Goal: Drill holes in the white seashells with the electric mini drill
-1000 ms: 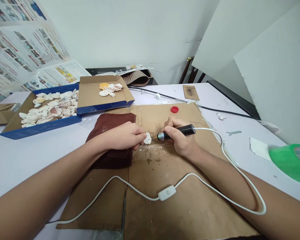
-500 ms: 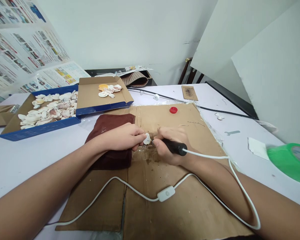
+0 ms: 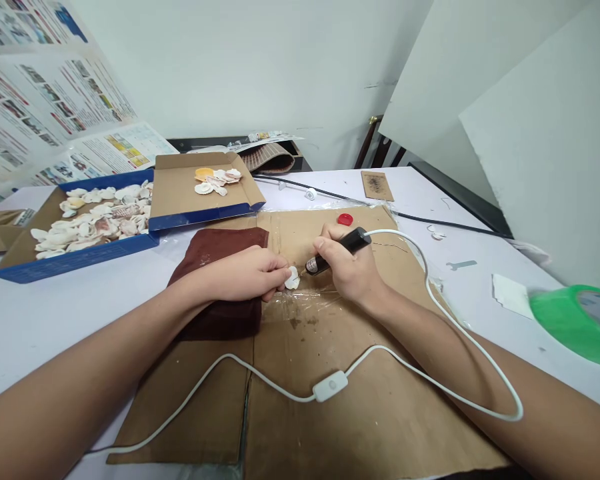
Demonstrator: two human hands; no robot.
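Between the fingertips of my left hand (image 3: 253, 272) is the edge of a small white seashell (image 3: 293, 278), held low over the cardboard sheet (image 3: 330, 373). My right hand (image 3: 347, 263) is closed around a black corded mini drill (image 3: 340, 251), tilted with its thin bit pointing down and left. The bit's tip is at the shell's right side; whether it touches, I cannot tell. A white cord runs from the drill's back end over my right forearm to an inline switch (image 3: 331, 386). My left wrist rests over a folded dark red cloth (image 3: 230, 250).
A blue box (image 3: 90, 257) of many shells stands at the left, with several shells on its opened lid (image 3: 180, 180). A red cap (image 3: 345, 219) lies beyond my right hand. Farther right are a small wrench (image 3: 461, 265), white paper (image 3: 511, 297) and green tape (image 3: 577, 323).
My right hand has turned and lifted the drill's back end, so the tool now slants down toward the shell with its bit visible. The left hand keeps its hold on the shell.
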